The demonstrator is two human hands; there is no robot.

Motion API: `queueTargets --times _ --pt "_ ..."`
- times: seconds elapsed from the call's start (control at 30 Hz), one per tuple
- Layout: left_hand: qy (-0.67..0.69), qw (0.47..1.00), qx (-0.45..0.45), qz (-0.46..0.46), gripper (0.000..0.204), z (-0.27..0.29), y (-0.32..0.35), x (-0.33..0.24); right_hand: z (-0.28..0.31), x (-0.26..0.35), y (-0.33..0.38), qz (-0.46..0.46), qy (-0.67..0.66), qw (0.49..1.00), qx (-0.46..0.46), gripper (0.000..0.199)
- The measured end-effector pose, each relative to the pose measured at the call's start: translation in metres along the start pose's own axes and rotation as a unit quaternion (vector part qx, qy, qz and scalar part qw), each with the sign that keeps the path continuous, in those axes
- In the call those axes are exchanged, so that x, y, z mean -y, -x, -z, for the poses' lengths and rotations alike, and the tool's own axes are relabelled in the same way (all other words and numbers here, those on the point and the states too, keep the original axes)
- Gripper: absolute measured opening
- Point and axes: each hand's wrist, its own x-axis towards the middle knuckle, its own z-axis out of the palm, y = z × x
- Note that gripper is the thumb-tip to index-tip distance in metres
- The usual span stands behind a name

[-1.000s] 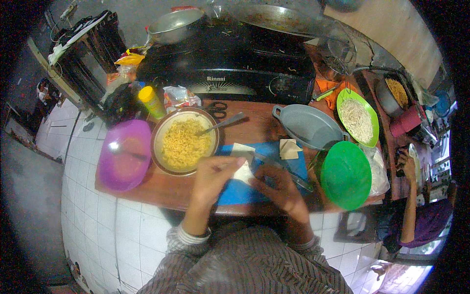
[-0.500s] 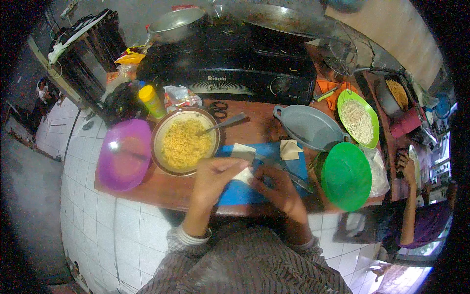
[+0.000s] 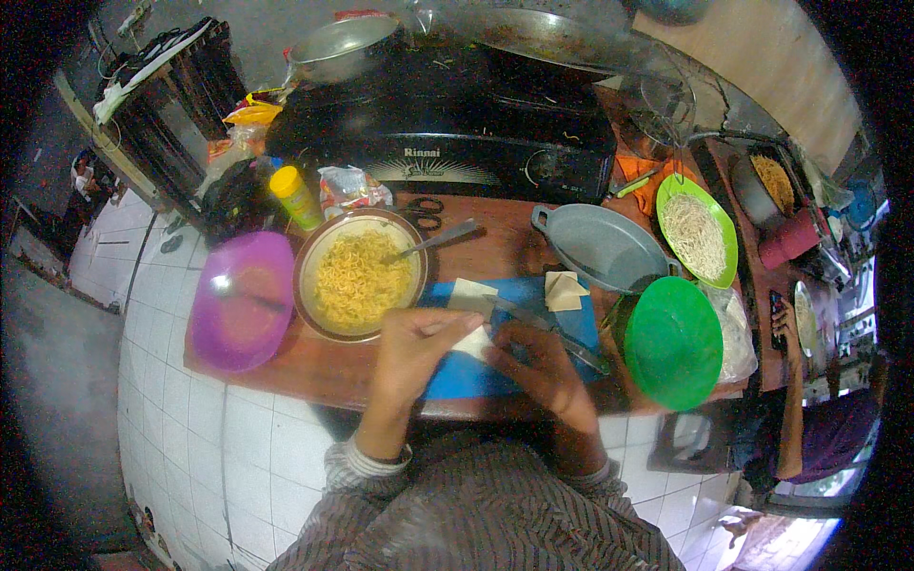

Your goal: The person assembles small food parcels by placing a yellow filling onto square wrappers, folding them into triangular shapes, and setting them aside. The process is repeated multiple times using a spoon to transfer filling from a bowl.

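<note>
Little has changed over the last second: both hands stay over the flat blue cutting mat (image 3: 476, 376) at the near edge of the brown wooden counter (image 3: 314, 366), only the fingers have shifted slightly, so the work on the wrapper looks ongoing, not finished; left hand (image 3: 414, 338) is closed, pinching a pale square dough wrapper (image 3: 473, 341) against the mat, right hand (image 3: 533, 366) is curled on the same wrapper's right side, grip partly hidden, seems closed on it; a long metal knife (image 3: 547, 333) lies across the mat just beyond the right hand; two more pale wrappers (image 3: 565, 290) sit further back; round metal bowl of yellow noodles (image 3: 360, 276) with a spoon is just left of the mat, purple plastic lid (image 3: 240, 300) beside it, round green plastic lid (image 3: 672, 343) to the right, grey oval pan (image 3: 602, 247) behind; black gas stove (image 3: 447, 133) at the back, white tiled counter front (image 3: 228, 447) below, cramped kitchen
</note>
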Motion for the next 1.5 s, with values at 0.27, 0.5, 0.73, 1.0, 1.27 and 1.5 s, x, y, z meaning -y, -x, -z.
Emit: queueTargets --times 0.27,0.5,0.73,1.0,1.27,1.5 --pt "0.050 0.993 0.078 0.070 0.024 0.007 -0.001 0.007 -0.001 0.005 0.006 0.058 0.048 0.996 -0.049 0.016" --pt "0.074 0.988 0.095 0.093 0.022 0.012 0.002 0.007 0.001 -0.001 0.001 -0.028 -0.041 0.998 -0.027 0.014" --pt "0.059 0.989 0.097 0.093 0.024 0.011 0.002 0.003 0.005 -0.003 -0.002 -0.009 0.003 1.000 -0.010 0.016" --pt "0.068 0.989 0.097 0.083 0.032 0.010 0.000 0.005 0.005 -0.011 0.001 0.008 -0.007 0.999 -0.039 0.012" --pt "0.077 0.991 0.085 0.069 0.033 0.010 -0.003 0.002 0.021 -0.001 -0.005 0.095 0.025 0.994 -0.047 0.010" --pt "0.119 0.980 0.129 0.093 0.034 0.011 -0.011 0.001 0.030 0.005 -0.007 0.293 0.219 0.930 -0.045 0.022"
